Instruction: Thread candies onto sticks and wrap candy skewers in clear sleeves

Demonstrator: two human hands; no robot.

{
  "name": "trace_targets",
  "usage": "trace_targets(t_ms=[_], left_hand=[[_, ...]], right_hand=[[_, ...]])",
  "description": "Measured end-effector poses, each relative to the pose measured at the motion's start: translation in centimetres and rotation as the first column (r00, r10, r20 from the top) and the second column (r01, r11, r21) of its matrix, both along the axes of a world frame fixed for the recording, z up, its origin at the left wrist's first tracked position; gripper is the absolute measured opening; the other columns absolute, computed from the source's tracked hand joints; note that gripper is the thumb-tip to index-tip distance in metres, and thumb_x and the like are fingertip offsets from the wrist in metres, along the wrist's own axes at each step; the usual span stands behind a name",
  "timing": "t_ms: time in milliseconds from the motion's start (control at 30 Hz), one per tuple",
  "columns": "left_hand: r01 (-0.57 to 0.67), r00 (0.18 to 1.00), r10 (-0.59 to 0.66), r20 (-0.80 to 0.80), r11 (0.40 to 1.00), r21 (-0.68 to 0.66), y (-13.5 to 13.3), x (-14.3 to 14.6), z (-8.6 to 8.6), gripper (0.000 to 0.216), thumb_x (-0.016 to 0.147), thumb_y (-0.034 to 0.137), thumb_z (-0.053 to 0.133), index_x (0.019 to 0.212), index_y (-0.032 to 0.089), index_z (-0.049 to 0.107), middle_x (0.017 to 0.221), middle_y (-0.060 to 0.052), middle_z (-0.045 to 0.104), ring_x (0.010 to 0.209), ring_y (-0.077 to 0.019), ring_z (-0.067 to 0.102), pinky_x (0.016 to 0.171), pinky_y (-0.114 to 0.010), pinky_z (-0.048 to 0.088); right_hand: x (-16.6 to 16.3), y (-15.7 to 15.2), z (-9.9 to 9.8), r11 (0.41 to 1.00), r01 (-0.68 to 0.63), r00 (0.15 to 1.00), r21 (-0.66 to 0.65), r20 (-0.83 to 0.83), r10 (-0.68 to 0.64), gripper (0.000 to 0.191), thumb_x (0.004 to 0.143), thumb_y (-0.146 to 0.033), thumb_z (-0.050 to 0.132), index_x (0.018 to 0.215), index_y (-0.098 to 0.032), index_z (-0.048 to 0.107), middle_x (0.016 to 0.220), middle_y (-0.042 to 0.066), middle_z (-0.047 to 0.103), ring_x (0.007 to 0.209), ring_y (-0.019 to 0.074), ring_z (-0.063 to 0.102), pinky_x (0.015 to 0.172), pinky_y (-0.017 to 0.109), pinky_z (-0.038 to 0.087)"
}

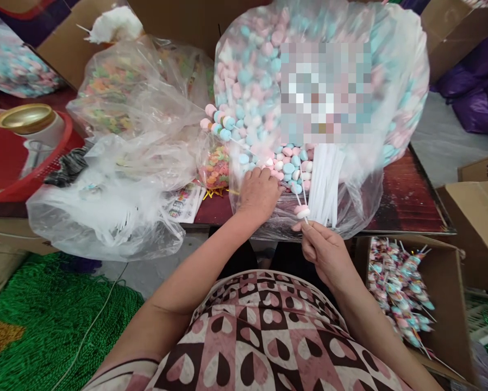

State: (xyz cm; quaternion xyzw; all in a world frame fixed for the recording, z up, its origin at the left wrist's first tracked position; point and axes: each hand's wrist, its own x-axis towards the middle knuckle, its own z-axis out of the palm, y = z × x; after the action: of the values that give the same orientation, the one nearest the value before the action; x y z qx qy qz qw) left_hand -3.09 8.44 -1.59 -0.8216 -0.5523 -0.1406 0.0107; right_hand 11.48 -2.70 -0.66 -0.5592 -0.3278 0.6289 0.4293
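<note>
My right hand [323, 247] pinches the lower ends of thin white sticks [306, 219]. A pink and white marshmallow [302, 211] is threaded on them just above the fingertips. The upper ends of the sticks point away over loose pink, blue and white marshmallows [288, 168]. My left hand [260, 191] rests at the near edge of that pile with its fingers curled down; what lies under the fingertips is hidden. Right of the pile lies a bundle of flat white strips [324, 187]. Marshmallow skewers [223, 125] lie up and left of my left hand.
A large clear bag of marshmallows [248, 60] stands behind. Bags of gummy candy [109, 92] and a bag of white items [105, 222] lie left, near a red basket [70, 138]. Lower right, a cardboard box [443, 288] holds wrapped skewers [402, 288]. Green strands [64, 320] cover the floor at left.
</note>
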Motion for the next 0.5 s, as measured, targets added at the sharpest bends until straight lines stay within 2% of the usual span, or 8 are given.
trace_targets(t_ms=[333,400,500], left_hand=[[0.015,1.000,-0.014,0.022,1.000,-0.027,-0.9,-1.1,-0.1,0.013,0.087,0.024,0.059,0.094,0.019,0.069,0.100,-0.011,0.063,0.098,-0.0300,0.053,0.080,-0.043,0.037],[0.008,0.997,-0.006,0.071,0.999,-0.037,-1.4,-1.4,0.0,0.011,0.086,0.023,0.060,0.091,0.019,0.069,0.097,-0.010,0.064,0.097,-0.0291,0.054,0.081,-0.043,0.038],[-0.048,0.965,0.064,0.255,0.997,-0.067,-2.0,-1.9,0.0,0.007,0.085,0.021,0.061,0.085,0.020,0.068,0.093,-0.007,0.066,0.096,-0.0259,0.057,0.082,-0.040,0.040]], right_hand=[[0.0,0.0,-0.2,1.000,0.001,1.000,-0.002,0.004,-0.001,0.032,0.080,-0.048,0.065,0.085,-0.016,0.065,0.040,-0.010,0.032,0.039,0.0063,0.023,0.042,0.022,0.013],[0.1,0.0,-0.2,1.000,-0.010,1.000,-0.004,0.004,0.010,0.033,0.080,-0.049,0.065,0.085,-0.016,0.064,0.040,-0.010,0.032,0.038,0.0062,0.023,0.041,0.022,0.013],[0.0,-0.2,-0.4,0.997,-0.081,0.996,-0.001,0.030,0.081,0.035,0.081,-0.052,0.063,0.085,-0.016,0.065,0.040,-0.010,0.032,0.038,0.0062,0.023,0.041,0.022,0.013]])
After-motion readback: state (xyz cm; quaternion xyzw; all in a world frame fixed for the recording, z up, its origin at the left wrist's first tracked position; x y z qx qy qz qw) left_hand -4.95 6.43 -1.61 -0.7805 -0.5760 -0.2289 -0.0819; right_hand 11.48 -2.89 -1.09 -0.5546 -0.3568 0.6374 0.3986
